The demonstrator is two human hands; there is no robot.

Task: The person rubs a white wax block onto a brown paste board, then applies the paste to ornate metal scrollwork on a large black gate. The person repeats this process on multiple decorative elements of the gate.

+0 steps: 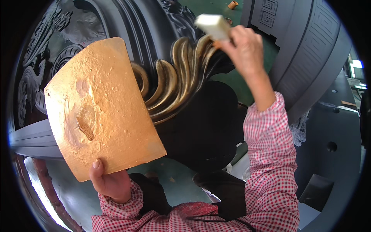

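Observation:
My left hand [110,181] grips the lower edge of a flat board [112,96] coated in gold paint, its thumb on top and the other fingers hidden underneath. A thick, wet-looking patch of paint [85,121] lies near the board's middle. My right hand [246,48] is raised at the upper right, fingers closed round a pale block [212,26], blurred, with an orange-gold stain by the fingertips; I cannot tell its exact kind. Beside it, the carved leaf scroll [181,73] on the black furniture shows gold over its raised curves. Whether the block touches the scroll is unclear.
Black carved relief [33,85] fills the upper left. A dark panel with square spiral patterns [305,58] stands at the right, and a dark surface with round holes [328,154] lies beyond my right arm. Crumpled clear plastic [299,129] sits near my elbow.

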